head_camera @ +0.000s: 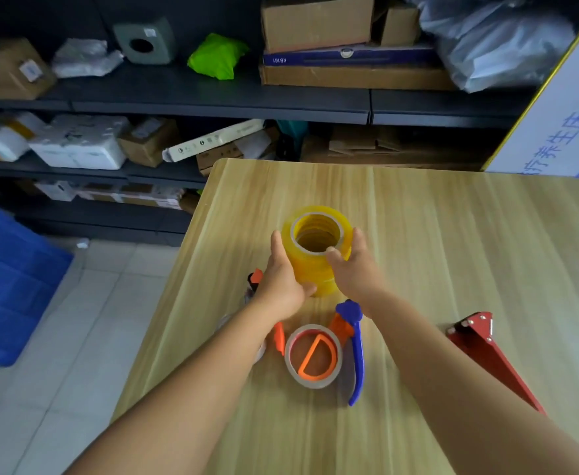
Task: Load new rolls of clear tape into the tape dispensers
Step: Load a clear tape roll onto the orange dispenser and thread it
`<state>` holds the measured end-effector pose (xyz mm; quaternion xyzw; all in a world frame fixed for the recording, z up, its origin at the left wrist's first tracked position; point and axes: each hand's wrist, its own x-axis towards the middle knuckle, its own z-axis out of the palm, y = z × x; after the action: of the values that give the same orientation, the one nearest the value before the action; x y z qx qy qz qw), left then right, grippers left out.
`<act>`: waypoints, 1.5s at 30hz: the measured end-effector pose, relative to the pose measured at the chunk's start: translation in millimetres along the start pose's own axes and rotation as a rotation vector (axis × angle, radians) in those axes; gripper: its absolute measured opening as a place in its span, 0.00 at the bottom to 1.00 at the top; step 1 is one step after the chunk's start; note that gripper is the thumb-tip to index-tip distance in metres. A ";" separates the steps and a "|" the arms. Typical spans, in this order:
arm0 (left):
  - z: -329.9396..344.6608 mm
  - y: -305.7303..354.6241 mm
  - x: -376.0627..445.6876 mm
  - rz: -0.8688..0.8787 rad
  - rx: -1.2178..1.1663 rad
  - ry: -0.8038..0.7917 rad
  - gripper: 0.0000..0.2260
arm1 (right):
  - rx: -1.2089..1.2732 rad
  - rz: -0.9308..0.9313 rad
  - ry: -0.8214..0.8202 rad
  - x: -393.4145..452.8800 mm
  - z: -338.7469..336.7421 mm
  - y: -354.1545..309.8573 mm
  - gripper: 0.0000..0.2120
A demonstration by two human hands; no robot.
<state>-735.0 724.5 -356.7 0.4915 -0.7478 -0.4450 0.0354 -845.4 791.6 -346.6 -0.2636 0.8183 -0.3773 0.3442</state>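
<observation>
On the wooden worktop (452, 234), a stack of tape rolls (317, 250) stood upright near the centre, yellowish through its layers. The left hand (283, 281) cupped the stack from nine o'clock with its thumb curled round the base, and the right hand (356, 269) held it from three o'clock, thumb hooked on the top roll's rim. At six o'clock from the stack lay a blue-handled tape dispenser (344, 341) carrying a roll that looked nearly spent, with an orange hub. A red dispenser (486, 351) lay at four o'clock, well apart, apparently without a roll. An orange-tipped tool (254, 281) peeked out beside the left wrist. The job seemed barely begun: no new roll was separated from the stack, and both dispensers awaited loading.
</observation>
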 end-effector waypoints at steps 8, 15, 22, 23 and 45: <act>-11.6 -55.7 -53.5 0.109 0.128 0.160 0.34 | -0.347 -0.319 0.026 -66.5 47.7 1.1 0.33; -14.4 -109.9 -83.5 0.072 0.470 0.120 0.25 | -0.630 -0.399 -0.244 -109.5 103.4 23.9 0.28; -19.5 -142.5 -101.7 0.201 0.541 0.032 0.20 | -0.875 -0.386 -0.192 -133.3 116.5 42.6 0.23; -18.2 -145.4 -106.1 0.231 0.536 0.054 0.17 | -0.879 -0.375 -0.164 -137.2 116.9 43.0 0.21; -20.2 -132.1 -100.5 -0.179 0.043 0.123 0.12 | -0.978 -0.357 -0.170 -122.0 123.8 35.3 0.45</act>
<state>-580.5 772.8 -398.4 0.5832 -0.7068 -0.3992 0.0306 -680.9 842.2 -389.5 -0.5585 0.8103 0.0185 0.1765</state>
